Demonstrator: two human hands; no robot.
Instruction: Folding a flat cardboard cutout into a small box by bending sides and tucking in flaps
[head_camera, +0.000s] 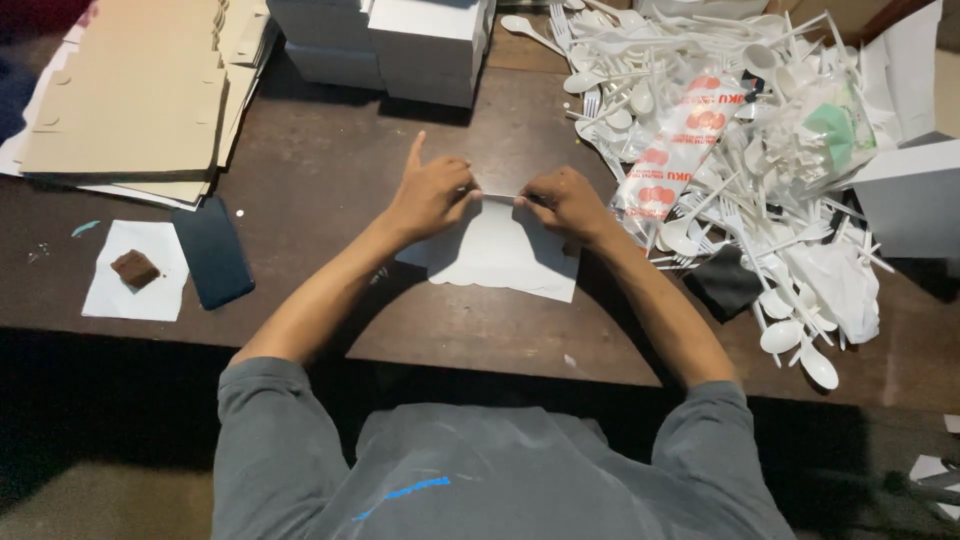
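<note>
Fingers (462, 192) of the left hand (428, 195) and of the right hand (566, 200) pinch the far edge of a white paper napkin (500, 255), lifting that edge into a fold; the left forefinger sticks out straight, away from the person. That napkin lies flat on the dark wooden bench (330, 170), right in front of the person. Just right of the napkin spreads a heap of white plastic spoons and forks (760, 130). Left of the napkin lies a dark phone (212, 252), and further left a brown cake piece (135, 268) on white paper. Beyond the napkin stand white boxes (400, 40); beyond and to its left lies flat cardboard (140, 90).
</note>
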